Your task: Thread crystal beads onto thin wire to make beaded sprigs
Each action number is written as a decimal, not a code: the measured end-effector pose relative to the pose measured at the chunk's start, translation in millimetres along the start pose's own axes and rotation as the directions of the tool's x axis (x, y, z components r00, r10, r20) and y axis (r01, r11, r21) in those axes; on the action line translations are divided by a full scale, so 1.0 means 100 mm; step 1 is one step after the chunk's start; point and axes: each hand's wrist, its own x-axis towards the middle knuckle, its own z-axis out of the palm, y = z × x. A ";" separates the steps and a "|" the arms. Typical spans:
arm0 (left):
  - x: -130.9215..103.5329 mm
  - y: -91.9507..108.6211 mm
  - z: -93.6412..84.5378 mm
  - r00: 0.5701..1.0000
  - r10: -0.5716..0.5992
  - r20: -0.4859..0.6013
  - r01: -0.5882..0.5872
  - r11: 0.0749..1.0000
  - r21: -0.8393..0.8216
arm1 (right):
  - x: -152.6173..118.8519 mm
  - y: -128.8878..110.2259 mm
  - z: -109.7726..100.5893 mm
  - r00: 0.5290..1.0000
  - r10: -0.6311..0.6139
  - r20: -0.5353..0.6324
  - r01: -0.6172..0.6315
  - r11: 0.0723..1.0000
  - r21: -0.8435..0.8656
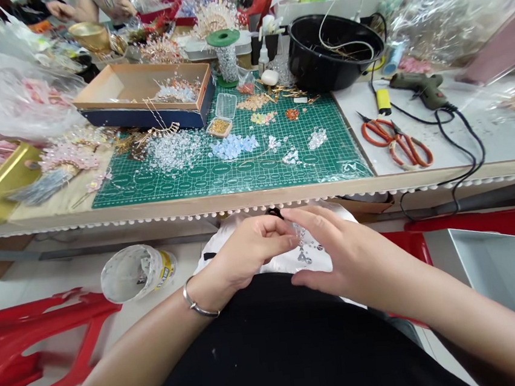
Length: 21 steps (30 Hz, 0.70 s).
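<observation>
My left hand [256, 246], with a silver bangle at the wrist, has its thumb and fingers pinched together over my lap. From the pinch hangs a small beaded piece [303, 252] of clear crystals, partly hidden by the fingers. My right hand [330, 243] is just to the right of it, fingers stretched and the thumb well apart. Beyond the table edge, the green cutting mat [238, 179] bears clear beads [176, 152], blue flower pieces [233, 147], yellow flower pieces [263, 118] and orange beads [292, 114].
A shallow box [141, 116], a green wire spool [223, 38] and a black basin [335, 52] stand behind. Orange-handled scissors [398, 140] and a glue gun [425, 89] lie right. A bucket [138, 274] and red stool [48, 340] are below left. Another person's hand [60, 10] shows far left.
</observation>
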 end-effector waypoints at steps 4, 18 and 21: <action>-0.01 0.00 0.01 0.999 0.021 0.024 -0.021 0.999 -0.037 | 0.05 0.03 0.01 0.993 -0.100 -0.064 0.086 0.977 -0.197; 0.00 -0.01 0.00 1.000 0.008 0.021 -0.009 0.999 0.042 | 0.06 0.00 0.04 0.994 -0.005 -0.105 0.030 0.971 0.238; -0.01 0.00 0.00 0.998 0.070 0.000 -0.069 0.982 0.174 | 0.05 -0.01 0.03 0.985 0.124 -0.123 -0.073 0.933 0.352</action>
